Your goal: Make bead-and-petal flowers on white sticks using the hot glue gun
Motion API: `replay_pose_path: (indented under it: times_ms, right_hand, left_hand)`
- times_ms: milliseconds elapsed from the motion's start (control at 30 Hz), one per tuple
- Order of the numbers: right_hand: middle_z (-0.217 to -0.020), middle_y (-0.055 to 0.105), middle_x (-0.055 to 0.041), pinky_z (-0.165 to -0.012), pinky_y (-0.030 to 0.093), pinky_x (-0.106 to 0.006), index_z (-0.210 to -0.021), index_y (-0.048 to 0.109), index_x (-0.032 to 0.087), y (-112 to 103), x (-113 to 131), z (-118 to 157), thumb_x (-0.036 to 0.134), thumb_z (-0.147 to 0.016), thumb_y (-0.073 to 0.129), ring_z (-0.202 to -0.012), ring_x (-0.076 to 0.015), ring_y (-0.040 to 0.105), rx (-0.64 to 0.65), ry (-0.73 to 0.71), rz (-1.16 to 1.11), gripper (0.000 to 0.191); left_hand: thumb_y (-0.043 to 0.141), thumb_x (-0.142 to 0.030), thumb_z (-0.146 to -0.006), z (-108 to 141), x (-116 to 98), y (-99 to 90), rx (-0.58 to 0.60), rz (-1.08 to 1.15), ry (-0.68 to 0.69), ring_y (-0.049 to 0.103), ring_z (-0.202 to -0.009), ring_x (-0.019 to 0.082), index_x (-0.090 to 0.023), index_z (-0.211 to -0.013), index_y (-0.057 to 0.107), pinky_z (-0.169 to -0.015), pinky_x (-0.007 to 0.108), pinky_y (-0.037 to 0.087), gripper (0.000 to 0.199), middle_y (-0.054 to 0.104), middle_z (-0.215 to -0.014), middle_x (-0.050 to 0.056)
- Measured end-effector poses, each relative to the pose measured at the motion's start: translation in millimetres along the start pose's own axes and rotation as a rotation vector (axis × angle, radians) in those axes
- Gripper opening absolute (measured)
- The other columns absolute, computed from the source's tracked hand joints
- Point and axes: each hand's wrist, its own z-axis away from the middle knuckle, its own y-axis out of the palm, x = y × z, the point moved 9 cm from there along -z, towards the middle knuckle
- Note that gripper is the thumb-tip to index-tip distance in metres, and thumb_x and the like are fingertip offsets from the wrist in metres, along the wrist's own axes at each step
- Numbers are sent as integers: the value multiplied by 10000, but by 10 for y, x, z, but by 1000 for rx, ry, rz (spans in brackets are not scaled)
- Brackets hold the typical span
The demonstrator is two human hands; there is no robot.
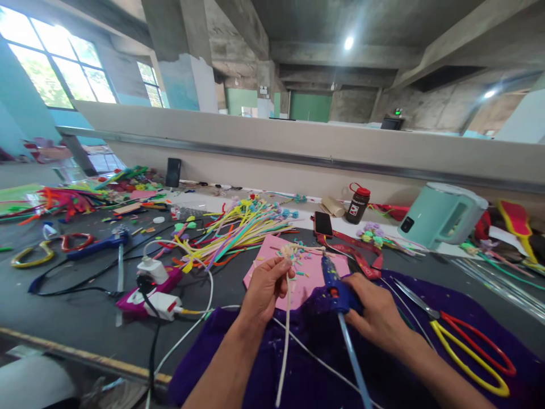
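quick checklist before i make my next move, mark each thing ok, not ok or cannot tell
1. Pale stem held: ok, pinched in the left hand.
2. Glue gun gripped: ok, in the right hand.
3. Glue stick loaded: ok, it sticks out of the gun's back end.
4. Glue gun hot: cannot tell, nothing visible shows its heat.
5. Pink sheet free of scraps: not ok, small coloured bits lie scattered on it.
6. Scissors out of the hands: ok, lying on the purple cloth, right of the right hand.
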Motion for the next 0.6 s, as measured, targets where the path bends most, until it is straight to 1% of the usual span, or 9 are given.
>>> replay_pose_path:
  times_ms: [67,133,200,233,300,367,433,500,600]
  right_hand:
    - [-874,558,-72,-686,415,-314,-951,525,159,179,-106,1,274,-729,545,-784,-210,542,59,62,129,252]
    - [-875,560,-76,-680,424,-317,-939,539,163,340,-211,16,284,-730,553,-777,-213,548,108,114,225,242]
    - [-868,565,-78,-666,435,-317,-943,554,169,438,-272,24,315,-739,558,-756,-210,556,149,122,264,251]
    - [-882,567,-81,-668,441,-320,-950,562,176,446,-275,17,328,-742,563,-757,-210,559,157,108,264,258]
    - [-933,570,-84,-693,450,-323,-971,573,195,350,-211,-26,316,-751,569,-793,-208,565,122,45,218,251]
    - [-967,574,-77,-723,455,-310,-981,575,211,125,-63,-100,261,-776,552,-843,-195,564,13,-44,112,212]
    - [-904,594,-61,-722,462,-276,-940,584,207,-123,128,-176,211,-804,526,-835,-166,572,-110,-151,-42,148]
    - [-851,607,-47,-702,470,-255,-901,588,202,-283,321,-239,190,-793,548,-798,-148,581,-196,-268,-138,116]
    - [-846,617,-44,-669,480,-246,-922,589,203,-289,501,-314,183,-777,573,-767,-138,588,-226,-375,-164,148]
  left_hand:
    - [617,-338,-686,4,52,15,28,1,-48,332,-291,2,-115,-570,565,-303,144,180,257,479,-415,-45]
    - [622,-321,-683,14,113,48,64,4,-96,343,-291,-2,-111,-578,561,-302,139,172,243,502,-445,-38]
    - [626,-304,-681,29,170,97,102,16,-138,349,-290,-4,-109,-583,555,-298,135,170,229,518,-468,-33]
    - [626,-299,-681,40,196,125,121,22,-159,349,-288,-4,-109,-583,551,-293,133,167,226,519,-468,-32]
    - [628,-293,-679,65,247,184,155,28,-205,344,-279,-2,-109,-578,544,-280,133,159,226,512,-454,-33]
    - [629,-289,-677,96,295,251,195,28,-254,344,-267,3,-109,-559,535,-268,134,166,234,502,-429,-36]
    - [623,-284,-683,125,333,312,236,32,-296,350,-255,10,-110,-540,527,-261,133,188,245,487,-402,-39]
    - [615,-280,-693,142,355,351,266,52,-318,354,-253,10,-108,-543,528,-260,131,206,244,490,-405,-38]
    - [614,-275,-697,149,377,370,290,74,-326,353,-259,2,-102,-571,539,-261,124,204,227,513,-448,-31]
